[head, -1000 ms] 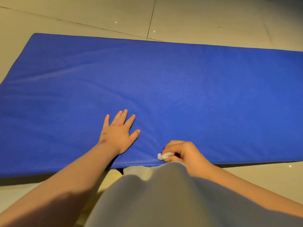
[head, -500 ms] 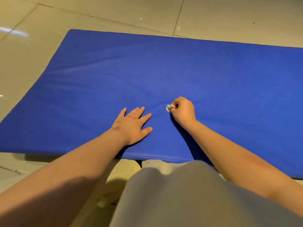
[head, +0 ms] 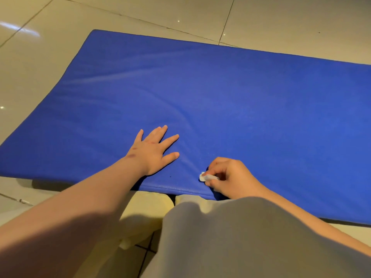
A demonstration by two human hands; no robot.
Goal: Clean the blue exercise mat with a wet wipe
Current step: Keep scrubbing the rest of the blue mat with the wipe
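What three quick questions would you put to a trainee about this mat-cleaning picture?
1. True or false: the left hand lies flat, fingers spread, on the blue mat.
2. Which holds the wet wipe? A: the right hand. B: the left hand. C: neither, it lies loose.
3. Fill in: the mat lies on a tiled ___.
Key: 1 true. 2 A, pinched close to the mat's near edge. 3 floor.

Bare forearms [head: 84, 205], loose grey garment [head: 241, 241] at lap
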